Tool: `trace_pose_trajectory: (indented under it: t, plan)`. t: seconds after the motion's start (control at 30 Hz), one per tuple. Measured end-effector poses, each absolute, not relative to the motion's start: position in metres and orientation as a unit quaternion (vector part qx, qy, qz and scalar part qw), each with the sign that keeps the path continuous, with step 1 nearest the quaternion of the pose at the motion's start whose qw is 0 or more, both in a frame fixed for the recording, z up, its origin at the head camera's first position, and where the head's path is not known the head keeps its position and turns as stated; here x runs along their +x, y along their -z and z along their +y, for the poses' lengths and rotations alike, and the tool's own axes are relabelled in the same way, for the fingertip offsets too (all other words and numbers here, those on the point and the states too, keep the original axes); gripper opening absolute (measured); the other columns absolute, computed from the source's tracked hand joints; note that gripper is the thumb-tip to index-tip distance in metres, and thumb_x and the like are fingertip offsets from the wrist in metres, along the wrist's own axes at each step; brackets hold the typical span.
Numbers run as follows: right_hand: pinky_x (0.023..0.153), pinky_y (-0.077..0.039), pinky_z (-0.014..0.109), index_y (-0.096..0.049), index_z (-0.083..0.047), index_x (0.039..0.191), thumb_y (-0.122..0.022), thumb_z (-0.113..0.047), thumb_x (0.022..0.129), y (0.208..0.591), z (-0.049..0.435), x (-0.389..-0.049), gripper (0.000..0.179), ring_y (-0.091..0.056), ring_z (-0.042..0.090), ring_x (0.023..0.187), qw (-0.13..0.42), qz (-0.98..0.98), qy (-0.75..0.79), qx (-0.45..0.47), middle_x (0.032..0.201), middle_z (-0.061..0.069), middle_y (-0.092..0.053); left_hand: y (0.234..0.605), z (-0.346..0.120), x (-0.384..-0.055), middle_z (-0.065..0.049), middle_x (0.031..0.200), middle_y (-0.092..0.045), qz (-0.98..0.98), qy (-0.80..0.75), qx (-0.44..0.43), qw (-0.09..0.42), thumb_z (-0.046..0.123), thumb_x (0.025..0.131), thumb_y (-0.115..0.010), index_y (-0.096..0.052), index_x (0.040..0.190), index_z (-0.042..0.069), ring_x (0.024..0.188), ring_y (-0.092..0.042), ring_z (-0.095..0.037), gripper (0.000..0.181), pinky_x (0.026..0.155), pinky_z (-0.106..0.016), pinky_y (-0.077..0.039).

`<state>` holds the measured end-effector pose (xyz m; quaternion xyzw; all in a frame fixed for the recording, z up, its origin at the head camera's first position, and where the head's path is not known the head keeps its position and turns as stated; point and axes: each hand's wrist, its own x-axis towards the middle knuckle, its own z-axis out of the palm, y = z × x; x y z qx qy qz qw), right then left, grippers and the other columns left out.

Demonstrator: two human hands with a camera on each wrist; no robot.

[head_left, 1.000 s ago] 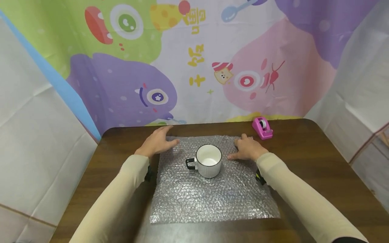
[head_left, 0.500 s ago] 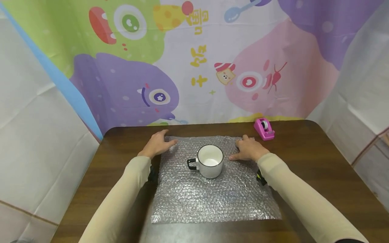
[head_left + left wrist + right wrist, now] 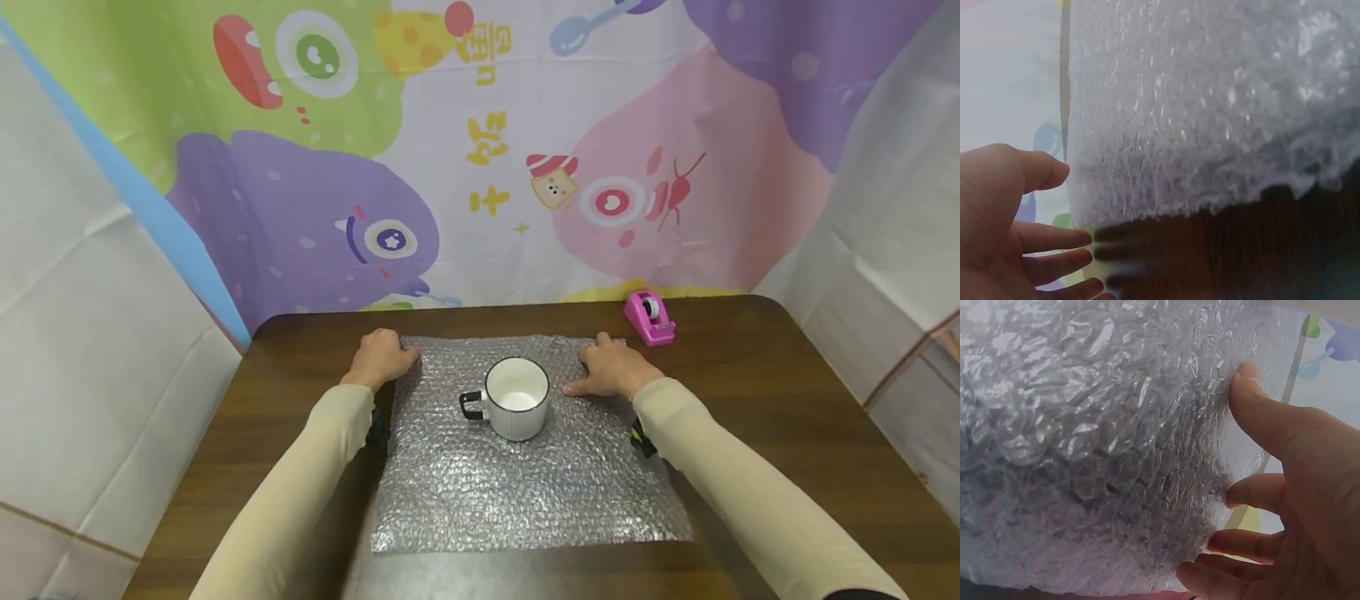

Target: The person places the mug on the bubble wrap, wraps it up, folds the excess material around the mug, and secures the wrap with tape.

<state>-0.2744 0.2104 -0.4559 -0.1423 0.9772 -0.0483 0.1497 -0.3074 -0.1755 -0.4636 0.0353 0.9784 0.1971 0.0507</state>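
A sheet of clear bubble wrap (image 3: 517,492) lies flat, and a white mug (image 3: 517,400) with a black rim and black handle stands upright on it. My left hand (image 3: 378,360) is at the sheet's far left corner. In the left wrist view, its thumb (image 3: 1047,170) meets the wrap's edge while the fingers lie apart from it, their tips at the tabletop. At the far right corner, my right hand (image 3: 615,367) rests on the wrap. Its thumb (image 3: 1250,400) and fingertips touch the wrap in the right wrist view, spread apart.
A pink tape dispenser (image 3: 649,318) stands near the back right of the dark wooden table (image 3: 757,400). Behind the table hangs a cartoon-printed curtain (image 3: 480,250); pale fabric walls (image 3: 75,333) flank both sides.
My left hand's fingers have drawn back and bent down at the far left corner, and its thumb has shifted left onto that corner. The right hand, mug and wrap stay put.
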Motion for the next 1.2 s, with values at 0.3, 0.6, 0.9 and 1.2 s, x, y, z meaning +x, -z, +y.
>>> trace_pose_trajectory:
  t: [0.3,0.6,0.9,1.2]
  plan:
    - [0.101,-0.05,0.067,-0.058,0.002,0.141,-0.073,-0.063,0.087,0.456,0.21,-0.274,0.086,-0.049,0.059,0.129,0.15,0.977,0.049,-0.142,0.136,0.033,-0.051,0.462,-0.177,-0.307,-0.008,0.076,-0.053,0.971,-0.234,0.027,0.035,0.029,0.095,-0.068,-0.055,0.078,0.004,0.073,-0.051,-0.024,0.033,0.068,-0.04,-0.047]
    - [0.101,-0.05,0.066,-0.059,0.002,0.14,-0.074,-0.062,0.087,0.456,0.21,-0.273,0.084,-0.05,0.058,0.128,0.149,0.978,0.051,-0.139,0.134,0.032,-0.052,0.461,-0.176,-0.308,-0.022,0.108,-0.065,0.947,-0.323,0.006,0.0,0.022,0.089,-0.075,-0.06,0.11,-0.006,0.102,-0.061,-0.036,0.038,0.091,-0.049,-0.054]
    - [0.099,-0.051,0.066,-0.06,0.002,0.139,-0.075,-0.061,0.086,0.455,0.209,-0.273,0.084,-0.052,0.057,0.126,0.148,0.978,0.051,-0.139,0.132,0.031,-0.053,0.451,-0.174,-0.301,-0.023,0.107,-0.076,0.929,-0.369,0.019,0.01,0.012,0.092,-0.076,-0.065,0.126,-0.011,0.102,-0.074,-0.036,0.042,0.089,-0.047,-0.06]
    - [0.1,-0.05,0.067,-0.06,0.002,0.138,-0.074,-0.062,0.086,0.453,0.21,-0.273,0.083,-0.05,0.058,0.128,0.146,0.978,0.052,-0.141,0.132,0.032,-0.052,0.442,-0.174,-0.295,-0.023,0.109,-0.076,0.909,-0.415,0.032,0.01,0.009,0.095,-0.073,-0.07,0.122,-0.007,0.092,-0.077,-0.032,0.031,0.075,-0.037,-0.064]
